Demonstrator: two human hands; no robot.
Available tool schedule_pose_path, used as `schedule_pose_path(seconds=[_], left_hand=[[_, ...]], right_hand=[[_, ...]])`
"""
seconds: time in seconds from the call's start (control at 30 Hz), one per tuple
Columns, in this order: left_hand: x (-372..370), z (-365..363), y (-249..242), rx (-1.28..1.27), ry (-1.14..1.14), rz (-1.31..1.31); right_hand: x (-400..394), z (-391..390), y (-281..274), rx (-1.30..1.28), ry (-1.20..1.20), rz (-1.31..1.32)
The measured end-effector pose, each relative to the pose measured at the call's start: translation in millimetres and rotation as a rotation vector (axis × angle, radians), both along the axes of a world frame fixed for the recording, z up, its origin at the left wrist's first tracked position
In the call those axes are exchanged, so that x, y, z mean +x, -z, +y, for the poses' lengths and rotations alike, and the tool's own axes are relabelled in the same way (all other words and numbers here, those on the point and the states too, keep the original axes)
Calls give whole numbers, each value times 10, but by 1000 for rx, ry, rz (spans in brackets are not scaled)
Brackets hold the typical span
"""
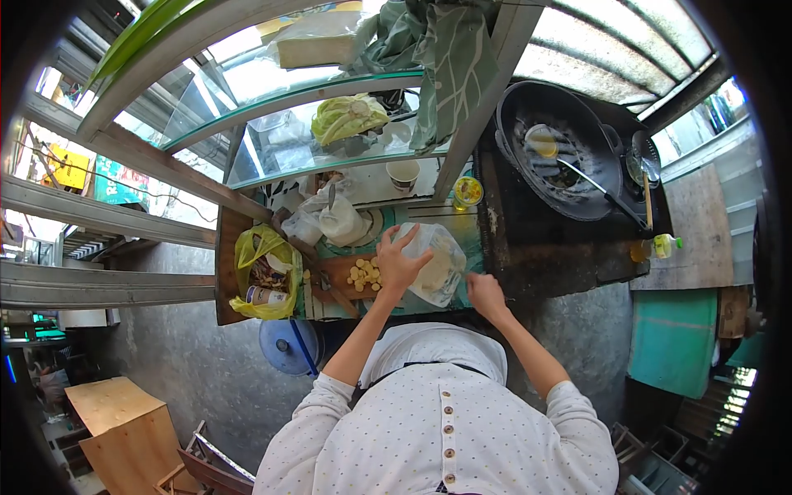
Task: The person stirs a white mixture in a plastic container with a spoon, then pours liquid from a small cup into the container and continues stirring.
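A clear plastic bag (pixel 436 268) with something pale inside lies at the counter's front edge. My left hand (pixel 400 262) rests over the bag's left side, fingers spread and thumb stretched across it. At the right edge of the bag, my right hand (pixel 485 295) is closed, seemingly pinching the plastic; its fingertips are partly hidden. Left of my left hand, pale yellow slices (pixel 360 274) are gathered on a wooden chopping board (pixel 334 266). What looks like a knife (pixel 340 299) lies across the board's near side.
A yellow plastic bag of scraps (pixel 268 272) sits at the left end. Behind are a white container (pixel 342 223), a paper cup (pixel 403 175) and a yellow-lidded jar (pixel 468 193). A large wok (pixel 561 148) with a ladle stands right. Glass shelves (pixel 330 169) overhang the counter.
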State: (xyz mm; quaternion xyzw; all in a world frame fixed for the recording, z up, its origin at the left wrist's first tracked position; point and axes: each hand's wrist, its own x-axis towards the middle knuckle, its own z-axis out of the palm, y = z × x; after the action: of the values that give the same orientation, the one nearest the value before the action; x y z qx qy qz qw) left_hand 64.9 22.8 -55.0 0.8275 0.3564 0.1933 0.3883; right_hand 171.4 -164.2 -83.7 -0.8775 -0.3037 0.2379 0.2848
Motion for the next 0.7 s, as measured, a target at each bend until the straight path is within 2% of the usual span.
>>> schedule_pose_path(seconds=[0.07,0.1,0.13,0.2,0.23,0.33,0.4,0.47,0.5,0.57,0.6,0.67,0.7], left_hand=[[37,34,41,-1,-5,-30],[22,46,49,-1,-6,-20],[8,50,61,-4,-6,-10],[-3,68,74,-33,-20,-34],[-33,73,76,-60,-30,-53],[-24,44,23,-68,-40,-30],[-13,42,17,-74,-31,-28],[-11,32,20,-83,-43,-25],[-10,17,15,-79,-48,-31],[8,3,-12,-72,-37,-42],[13,-15,-31,-55,-15,-21],[16,-23,-28,-38,6,3],[12,-21,-16,-28,-2,-6]], right_hand=[[-26,-50,53,-175,-409,18],[-23,-56,10,-57,-414,88],[-2,-46,-26,-58,-411,90],[78,17,-80,19,-58,118],[44,13,-49,19,-61,124],[-24,-53,31,-114,-399,118],[15,-76,9,-86,-385,152],[21,-38,-46,-8,-33,69],[-29,-50,-3,-10,-40,76],[-103,-105,91,-156,-358,83],[-63,-103,48,-158,-350,81],[53,-73,-33,-18,-197,207],[30,-16,-135,32,-4,179]])
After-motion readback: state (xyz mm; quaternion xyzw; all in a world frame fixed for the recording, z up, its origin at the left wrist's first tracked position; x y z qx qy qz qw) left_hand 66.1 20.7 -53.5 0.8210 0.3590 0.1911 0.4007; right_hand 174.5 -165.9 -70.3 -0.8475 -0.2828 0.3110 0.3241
